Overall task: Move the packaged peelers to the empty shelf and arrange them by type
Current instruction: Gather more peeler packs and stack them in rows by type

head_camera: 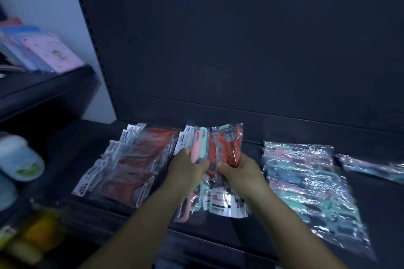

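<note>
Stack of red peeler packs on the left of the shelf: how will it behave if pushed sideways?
The red peeler stack is overlapped in glossy bags, so packs would probably slide over each other and fan out rather than move together. Each pack looks light. The film likely crumples, while the peelers inside stay stiff.

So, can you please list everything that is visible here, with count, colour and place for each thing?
red peeler packs: a fanned stack, count unclear, red-orange, shelf left
pastel peeler packs: a pile, count unclear, pink and mint, shelf right
loose pack: one or two, pinkish, far right of shelf
held peeler packs: several, pink, mint and red, in both hands above shelf middle
shelf: one, black, with tall back panel
cards: several, pink and blue, upper left shelf
pale blue containers: two, left edge
yellow items: blurred, lower left
left hand: grips pink and mint packs
right hand: grips a red pack
</note>
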`<action>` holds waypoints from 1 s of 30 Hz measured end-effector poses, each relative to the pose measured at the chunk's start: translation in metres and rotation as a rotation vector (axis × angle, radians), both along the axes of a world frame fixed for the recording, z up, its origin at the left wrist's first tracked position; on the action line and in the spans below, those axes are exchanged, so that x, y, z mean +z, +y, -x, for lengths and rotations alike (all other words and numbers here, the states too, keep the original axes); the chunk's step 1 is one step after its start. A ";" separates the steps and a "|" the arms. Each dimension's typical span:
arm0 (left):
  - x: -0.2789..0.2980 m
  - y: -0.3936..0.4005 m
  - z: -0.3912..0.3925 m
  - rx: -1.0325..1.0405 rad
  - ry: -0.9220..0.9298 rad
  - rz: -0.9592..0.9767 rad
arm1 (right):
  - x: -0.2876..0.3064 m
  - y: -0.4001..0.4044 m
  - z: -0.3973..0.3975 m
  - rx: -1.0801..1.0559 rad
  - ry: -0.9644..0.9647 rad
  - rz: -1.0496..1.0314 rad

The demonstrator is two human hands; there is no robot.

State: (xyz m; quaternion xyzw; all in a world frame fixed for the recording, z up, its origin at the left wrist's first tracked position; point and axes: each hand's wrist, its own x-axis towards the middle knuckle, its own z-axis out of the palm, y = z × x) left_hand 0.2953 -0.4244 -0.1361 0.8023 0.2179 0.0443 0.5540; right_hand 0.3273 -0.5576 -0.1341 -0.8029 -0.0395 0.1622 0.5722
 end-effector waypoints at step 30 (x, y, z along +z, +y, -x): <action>-0.027 0.022 -0.001 -0.023 0.103 -0.384 | -0.037 0.008 0.001 -0.148 -0.098 0.314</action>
